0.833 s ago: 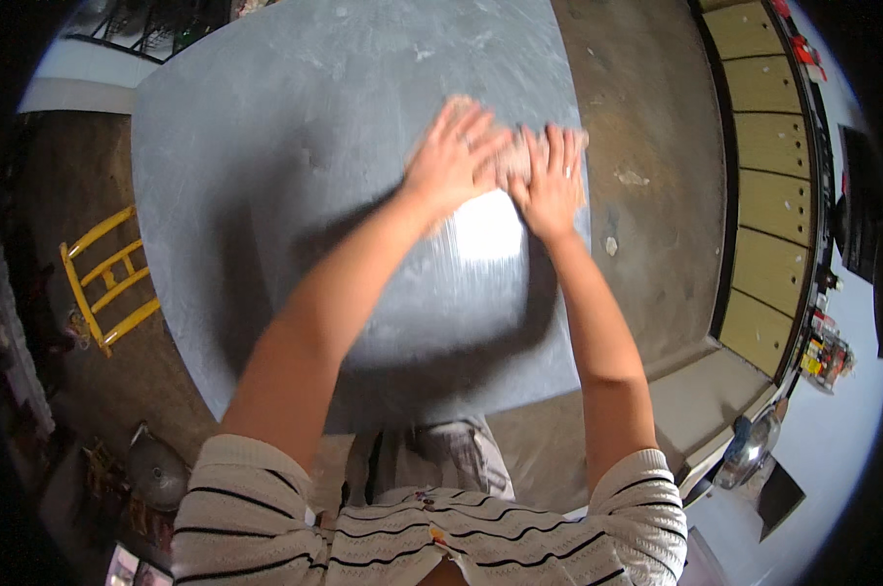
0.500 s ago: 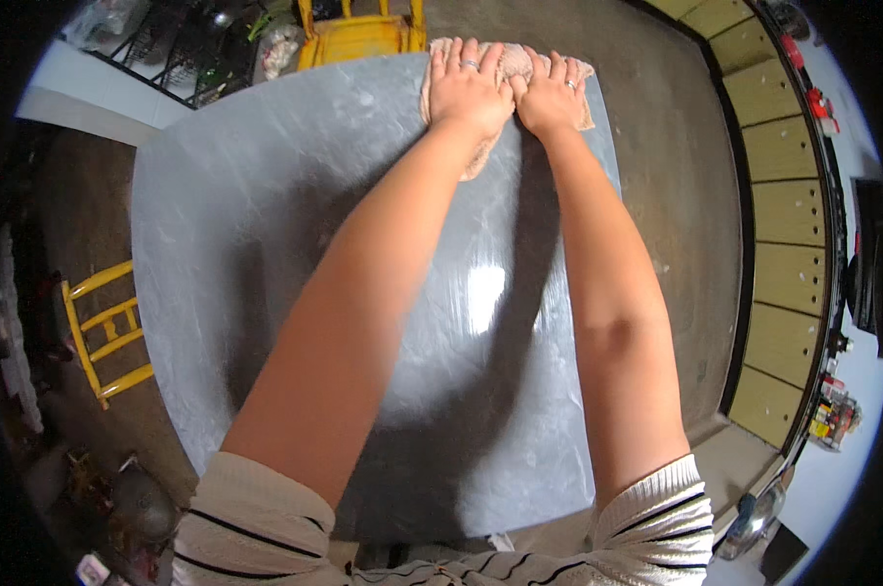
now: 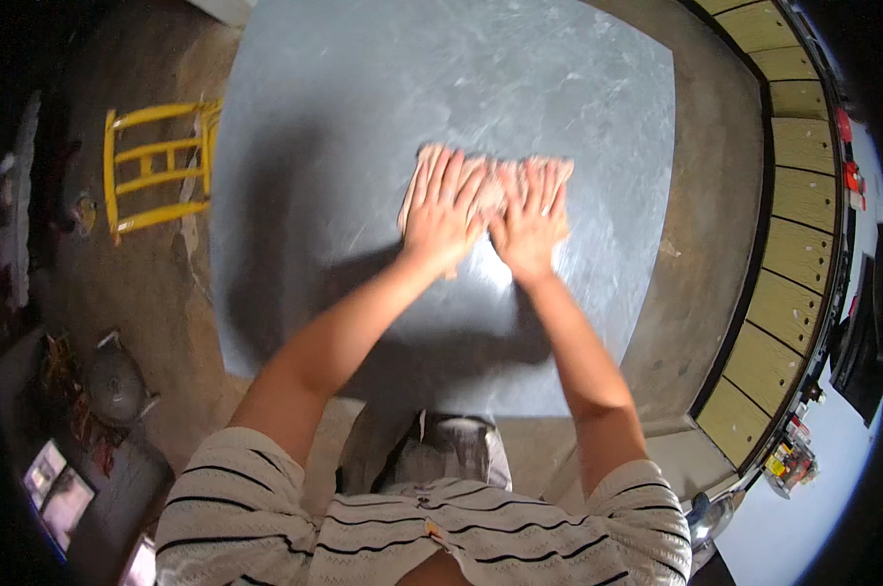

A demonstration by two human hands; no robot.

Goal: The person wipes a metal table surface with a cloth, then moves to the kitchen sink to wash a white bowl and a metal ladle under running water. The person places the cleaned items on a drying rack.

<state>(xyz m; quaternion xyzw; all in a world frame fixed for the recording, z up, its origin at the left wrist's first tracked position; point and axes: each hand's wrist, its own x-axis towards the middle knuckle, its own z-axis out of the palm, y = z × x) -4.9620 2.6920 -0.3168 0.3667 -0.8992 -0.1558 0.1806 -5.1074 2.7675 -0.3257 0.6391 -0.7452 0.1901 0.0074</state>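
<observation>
A pink cloth [image 3: 501, 183] lies bunched on the grey marbled tabletop [image 3: 383, 78], a little right of its middle. My left hand [image 3: 439, 223] presses flat on the cloth's left part, fingers stretched out over it. On the right part rests my right hand [image 3: 531, 234], also flat with its fingers extended. The two thumbs come close together at the cloth's near edge. Both palms hide much of the cloth. A bright light reflection shows on the table between the wrists.
A yellow chair [image 3: 158, 171] stands at the table's left side. Pale yellow cabinets [image 3: 798, 234] run along the right, beyond a strip of brown floor [image 3: 707, 195]. Left of me a rounded dark object [image 3: 116, 384] stands low. The table's near edge lies just in front of my body.
Both hands have drawn the cloth from the table's far edge back toward me, and my elbows are now more bent. The view has shifted nearer to my body.
</observation>
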